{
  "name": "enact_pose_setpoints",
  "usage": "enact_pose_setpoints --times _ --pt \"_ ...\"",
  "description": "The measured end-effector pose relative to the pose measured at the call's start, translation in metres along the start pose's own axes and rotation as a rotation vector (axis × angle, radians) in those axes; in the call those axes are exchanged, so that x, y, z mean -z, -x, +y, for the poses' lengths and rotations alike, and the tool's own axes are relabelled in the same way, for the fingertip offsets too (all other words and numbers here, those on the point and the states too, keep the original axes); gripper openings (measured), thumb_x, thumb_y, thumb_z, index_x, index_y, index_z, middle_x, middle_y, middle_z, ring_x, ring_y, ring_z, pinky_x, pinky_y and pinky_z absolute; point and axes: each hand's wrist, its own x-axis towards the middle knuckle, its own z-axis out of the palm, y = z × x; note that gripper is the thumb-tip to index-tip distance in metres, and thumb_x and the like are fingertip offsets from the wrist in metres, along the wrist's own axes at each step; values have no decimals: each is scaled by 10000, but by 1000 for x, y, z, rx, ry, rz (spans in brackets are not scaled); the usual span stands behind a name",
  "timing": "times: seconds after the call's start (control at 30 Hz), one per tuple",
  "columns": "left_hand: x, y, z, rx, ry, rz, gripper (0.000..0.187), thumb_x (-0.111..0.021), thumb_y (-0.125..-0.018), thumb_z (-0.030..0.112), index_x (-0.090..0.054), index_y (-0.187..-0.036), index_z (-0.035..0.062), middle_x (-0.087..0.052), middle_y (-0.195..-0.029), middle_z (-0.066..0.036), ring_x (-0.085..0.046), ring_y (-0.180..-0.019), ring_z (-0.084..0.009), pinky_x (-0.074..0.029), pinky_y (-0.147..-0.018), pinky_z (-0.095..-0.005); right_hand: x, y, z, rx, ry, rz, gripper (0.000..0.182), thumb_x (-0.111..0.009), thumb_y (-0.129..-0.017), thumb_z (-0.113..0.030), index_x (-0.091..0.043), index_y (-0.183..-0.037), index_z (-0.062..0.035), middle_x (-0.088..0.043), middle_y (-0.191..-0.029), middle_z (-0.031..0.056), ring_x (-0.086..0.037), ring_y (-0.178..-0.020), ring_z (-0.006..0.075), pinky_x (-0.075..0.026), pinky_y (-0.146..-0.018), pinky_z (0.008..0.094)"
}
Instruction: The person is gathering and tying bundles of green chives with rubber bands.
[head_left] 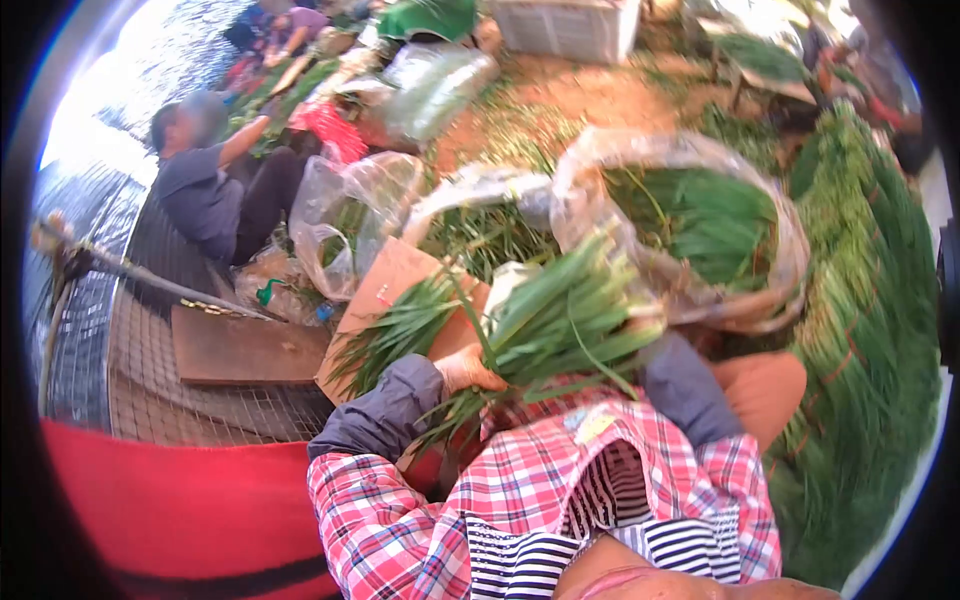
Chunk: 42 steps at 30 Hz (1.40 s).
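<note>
My left hand [472, 371] is closed around the leaves of a bunch of chives [565, 310], long flat green blades with pale ends toward the right. The bunch lies across my lap, over my plaid apron. My right sleeve [685, 385] reaches the bunch's pale end, but the bunch hides the fingers of my right hand, so its grip cannot be made out. Left of the bunch, more chives [405, 320] rest on a brown board [375, 285]. Just beyond stands an open plastic bag [785, 250] of green leaves, beside a second bag [450, 195] of loose cuttings.
A tall heap of chives [860, 330] rises along my right side. To the left are a clear plastic bag [330, 215], a flat wooden board [250, 345] and a red cloth [190, 500]. A person [205, 190] sits at far left. A white crate [570, 30] stands at the back.
</note>
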Motion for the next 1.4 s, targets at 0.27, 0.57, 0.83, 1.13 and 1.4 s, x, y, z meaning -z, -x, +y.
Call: enact_pose_setpoints --times 0.27,0.57,0.83,1.13,1.4 --pt "-4 -21 -24 -49 61 101 501 -713 -612 -29 -558 -1087 11 -633 -951 -90 -593 -811 -161 -478 -737 -296 65 -30 -22 101 25 517 130 -559 -826 -126 -578 -875 -7 -598 -749 79 -535 -576 132 -421 -496 285" --pt "-2 -19 -28 27 -59 118 565 -695 -626 -56 -499 -1152 12 -572 -1062 -79 -540 -949 -185 -451 -810 -327 89 -32 -31 112 175 620 145 -552 -848 -138 -564 -909 -7 -569 -713 69 -506 -526 124 -401 -471 287" --pt "-8 -16 -39 -71 55 183 456 -704 -648 -20 -548 -1074 22 -605 -953 -44 -567 -839 -166 -474 -756 -305 159 -36 -20 207 107 912 149 -527 -855 -134 -637 -926 -64 -519 -597 33 -425 -459 131 -367 -446 282" --pt "3 -15 -52 -22 93 201 690 -745 -603 58 -450 -1226 52 -516 -1152 -44 -484 -1044 -197 -395 -901 -350 80 12 -49 -343 1126 -154 455 -663 -726 -264 -571 -1117 -52 -609 -1066 127 -602 -896 281 -463 -809 344" --pt "5 -12 -61 -7 65 228 402 -705 -683 57 -564 -1060 45 -583 -973 -25 -539 -841 -160 -462 -726 -312 20 13 -30 -20 379 -23 623 -734 -615 -320 -548 -1165 -97 -567 -1107 196 -555 -1000 310 -432 -855 355"
